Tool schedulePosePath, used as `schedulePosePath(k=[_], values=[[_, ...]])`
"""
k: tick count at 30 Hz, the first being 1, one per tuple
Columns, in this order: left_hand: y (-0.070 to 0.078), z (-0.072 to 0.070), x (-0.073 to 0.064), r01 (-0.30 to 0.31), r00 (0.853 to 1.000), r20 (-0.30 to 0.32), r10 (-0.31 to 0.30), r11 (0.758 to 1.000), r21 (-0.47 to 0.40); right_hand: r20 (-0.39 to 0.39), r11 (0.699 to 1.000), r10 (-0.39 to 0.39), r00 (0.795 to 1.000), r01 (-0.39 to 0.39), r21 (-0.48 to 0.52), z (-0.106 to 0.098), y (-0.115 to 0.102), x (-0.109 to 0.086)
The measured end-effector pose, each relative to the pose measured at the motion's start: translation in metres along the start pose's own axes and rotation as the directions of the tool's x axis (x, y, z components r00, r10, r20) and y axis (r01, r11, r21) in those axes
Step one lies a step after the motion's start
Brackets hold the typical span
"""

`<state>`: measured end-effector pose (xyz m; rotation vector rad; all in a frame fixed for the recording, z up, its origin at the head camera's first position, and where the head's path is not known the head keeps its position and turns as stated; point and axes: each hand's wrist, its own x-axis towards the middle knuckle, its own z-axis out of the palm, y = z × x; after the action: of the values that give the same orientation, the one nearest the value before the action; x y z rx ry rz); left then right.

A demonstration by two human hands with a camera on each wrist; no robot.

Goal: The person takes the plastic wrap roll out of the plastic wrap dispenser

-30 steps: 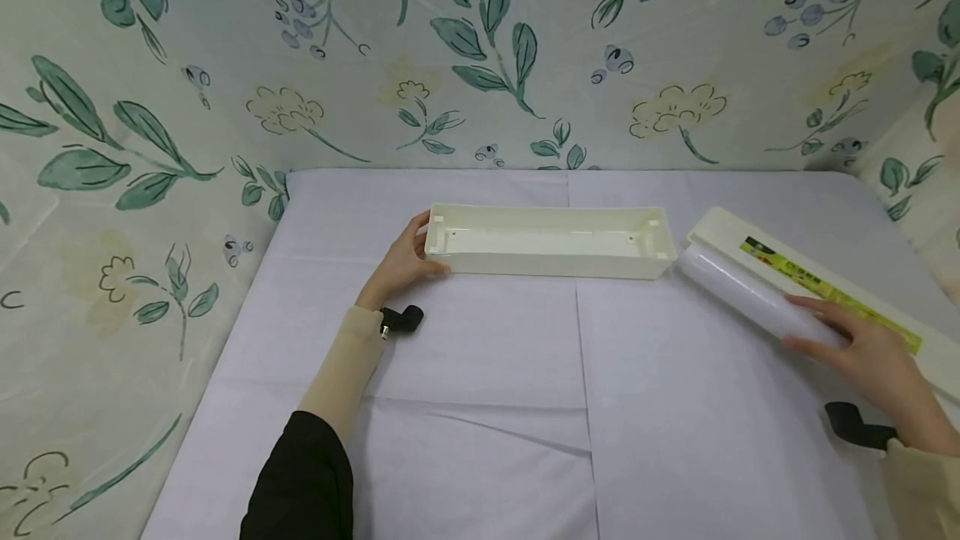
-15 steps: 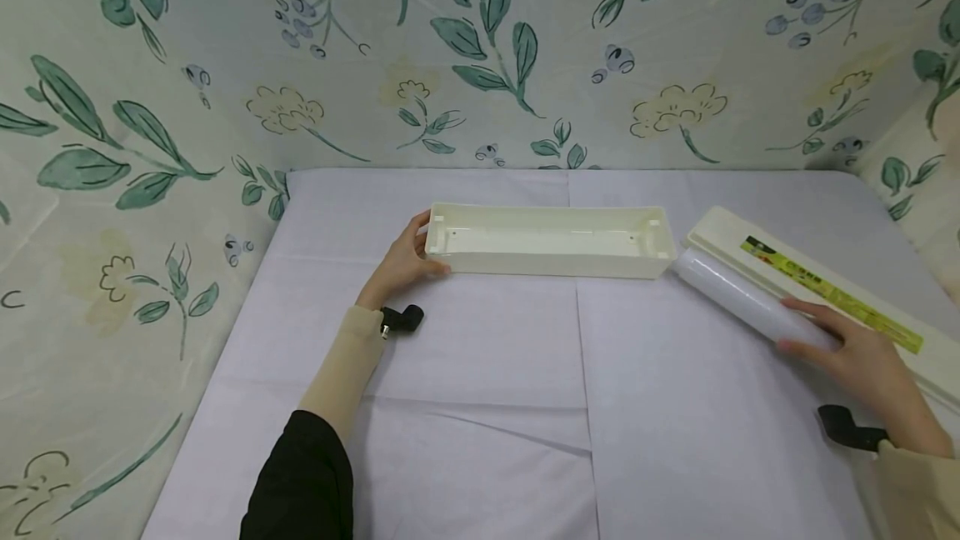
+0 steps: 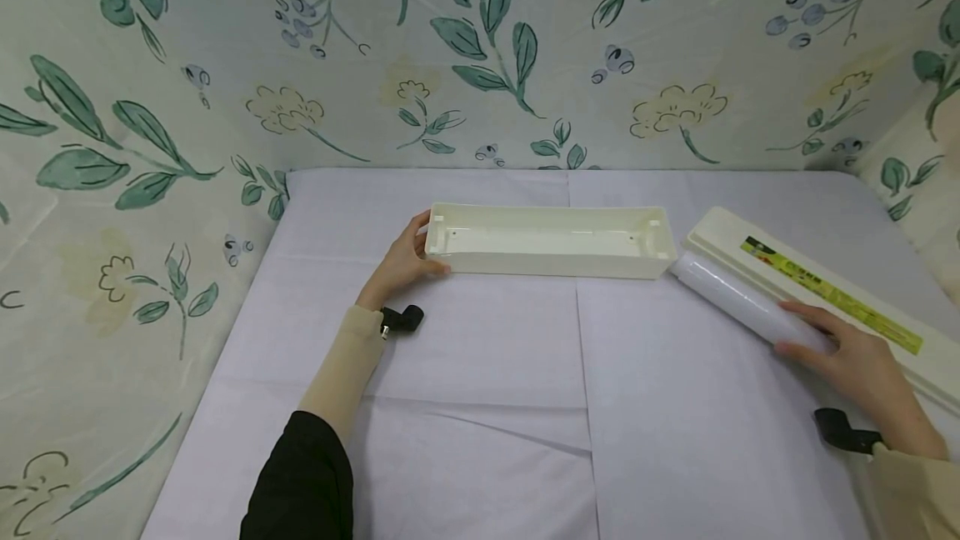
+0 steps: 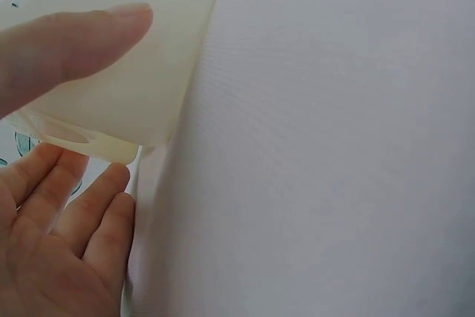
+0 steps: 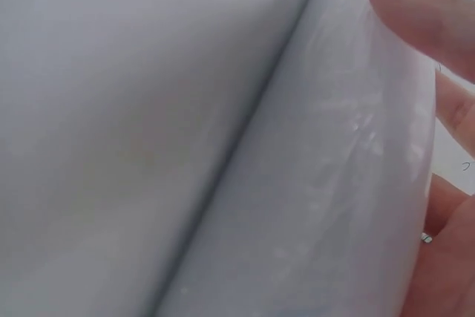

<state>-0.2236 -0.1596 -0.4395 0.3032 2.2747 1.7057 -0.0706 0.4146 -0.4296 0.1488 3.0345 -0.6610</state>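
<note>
My left hand grips the left end of a long, open, cream plastic box. In the left wrist view its thumb lies along the box's wall, with the other fingers around the end. At the right, my right hand holds a roll of clear plastic wrap near its closer end. The right wrist view shows the thumb on one side of the shiny roll and fingers on the other. The roll lies slanted, its far tip right at the box's right corner.
A long cream lid with a yellow-green label lies slanted behind the roll and runs off the right side. A white cloth with fold creases covers the table. Leaf-patterned fabric hangs behind and at the sides.
My right hand and the plastic wrap roll have shifted slightly left and toward me, away from the lid. My left hand and the box have stayed in place.
</note>
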Motion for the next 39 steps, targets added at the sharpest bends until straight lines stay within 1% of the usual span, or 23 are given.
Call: schedulePosePath(k=[2, 5, 9, 12, 14, 19, 20, 23, 25, 27, 29, 32, 34, 35, 37, 39], values=[[0.008, 0.0, -0.004, 0.0, 1.0, 0.005, 0.0, 1.0, 0.003, 0.003, 1.0, -0.004, 1.0, 0.004, 0.003, 0.0, 0.0, 0.0], [0.007, 0.001, -0.005, -0.006, 1.0, -0.002, 0.006, 1.0, 0.015, 0.002, 1.0, -0.012, 1.0, 0.012, 0.005, 0.001, -0.001, 0.0], [-0.006, 0.001, 0.0, -0.022, 0.999, -0.023, 0.023, 1.0, 0.022, 0.003, 1.0, -0.025, 1.0, 0.025, 0.013, -0.001, -0.006, -0.002], [-0.006, 0.002, -0.002, -0.03, 0.999, -0.034, 0.032, 0.999, 0.042, 0.012, 1.0, -0.02, 1.0, 0.02, 0.009, -0.004, -0.011, -0.003], [-0.004, 0.003, -0.003, -0.043, 0.998, -0.038, 0.046, 0.997, 0.071, 0.015, 1.0, -0.012, 1.0, 0.012, -0.004, -0.005, -0.014, -0.003], [0.0, 0.006, -0.005, -0.064, 0.997, -0.025, 0.068, 0.989, 0.134, -0.011, 0.999, -0.037, 0.999, 0.037, -0.011, -0.013, -0.021, -0.001], [0.002, 0.007, -0.006, -0.062, 0.998, -0.019, 0.066, 0.988, 0.142, -0.021, 0.999, -0.047, 0.999, 0.047, -0.007, -0.015, -0.024, 0.0], [0.009, 0.004, -0.011, -0.046, 0.999, -0.019, 0.051, 0.976, 0.213, -0.068, 0.997, -0.078, 0.995, 0.079, 0.004, -0.023, -0.033, 0.005], [0.015, 0.001, -0.015, -0.038, 0.998, -0.033, 0.049, 0.958, 0.286, -0.118, 0.994, -0.109, 0.987, 0.111, 0.003, -0.028, -0.042, 0.01], [0.021, -0.002, -0.019, -0.033, 0.997, -0.052, 0.054, 0.936, 0.351, -0.168, 0.987, -0.155, 0.974, 0.162, 0.026, -0.032, -0.05, 0.015], [0.026, -0.005, -0.021, -0.044, 0.995, -0.068, 0.078, 0.914, 0.404, -0.209, 0.977, -0.192, 0.959, 0.207, 0.053, -0.036, -0.06, 0.023], [0.035, -0.006, -0.024, -0.073, 0.989, -0.082, 0.124, 0.884, 0.462, -0.265, 0.947, -0.258, 0.929, 0.297, 0.12, -0.038, -0.076, 0.035], [0.041, -0.005, -0.025, -0.09, 0.983, -0.092, 0.156, 0.861, 0.5, -0.283, 0.938, -0.269, 0.921, 0.318, 0.141, -0.038, -0.09, 0.043], [0.045, -0.004, -0.026, -0.094, 0.98, -0.099, 0.17, 0.847, 0.523, -0.289, 0.933, -0.276, 0.917, 0.327, 0.147, -0.037, -0.097, 0.047], [0.052, 0.0, -0.028, -0.093, 0.975, -0.112, 0.193, 0.81, 0.579, -0.304, 0.923, -0.296, 0.906, 0.352, 0.153, -0.036, -0.111, 0.053], [0.058, 0.003, -0.029, -0.086, 0.97, -0.126, 0.21, 0.773, 0.629, -0.307, 0.92, -0.307, 0.901, 0.363, 0.144, -0.034, -0.125, 0.058]])
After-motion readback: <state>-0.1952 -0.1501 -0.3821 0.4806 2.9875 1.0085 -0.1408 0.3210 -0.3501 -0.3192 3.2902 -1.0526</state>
